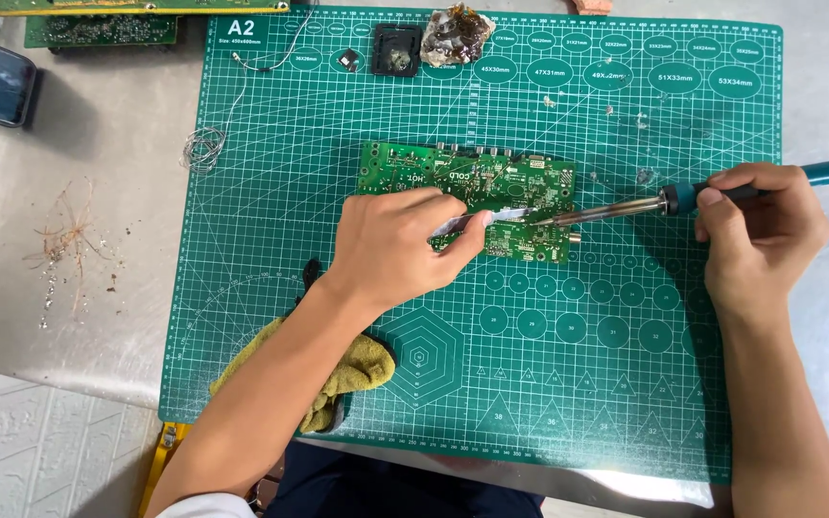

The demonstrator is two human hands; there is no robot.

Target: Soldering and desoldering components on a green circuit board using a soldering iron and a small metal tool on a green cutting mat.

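A green circuit board (467, 197) lies near the middle of a green cutting mat (338, 317) on the desk (98, 288). The left hand (397, 247) rests on the board's front edge, its fingers pinching metal tweezers (501, 217) that point right. The right hand (758, 235) is closed around the handle of a soldering iron (683, 200), whose tip touches the board just beside the tweezers' tip. A yellow cloth (352, 374) lies under the left forearm.
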